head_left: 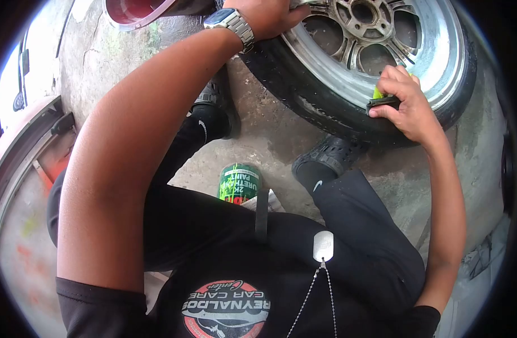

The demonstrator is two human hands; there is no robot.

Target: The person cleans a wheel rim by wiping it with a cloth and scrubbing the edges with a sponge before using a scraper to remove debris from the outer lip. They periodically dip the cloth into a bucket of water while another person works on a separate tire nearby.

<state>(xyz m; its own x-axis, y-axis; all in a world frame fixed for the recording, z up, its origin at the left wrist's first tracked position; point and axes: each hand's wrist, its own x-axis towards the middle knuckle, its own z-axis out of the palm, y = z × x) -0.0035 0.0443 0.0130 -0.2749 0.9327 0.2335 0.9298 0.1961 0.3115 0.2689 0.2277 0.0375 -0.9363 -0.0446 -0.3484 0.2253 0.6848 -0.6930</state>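
Observation:
A car wheel (353, 84), a silver spoked alloy rim in a black tire (303, 107), stands tilted before me at the upper right. My left hand (267, 17), with a metal-banded watch at the wrist, grips the wheel's upper left edge; some of its fingers are cut off by the frame or hidden. On the rim's lower right edge, my right hand (402, 101) is closed around a small black and neon-green tool (382, 102). Its tip lies against the rim lip beside the tire, and its exact kind is not clear.
A green can labelled 2K urethane paint (239, 181) stands on the concrete floor (258, 143) between my legs, newspaper (265, 204) beside it. A red round container (137, 14) sits at the upper left. A car panel (22, 152) is at the far left.

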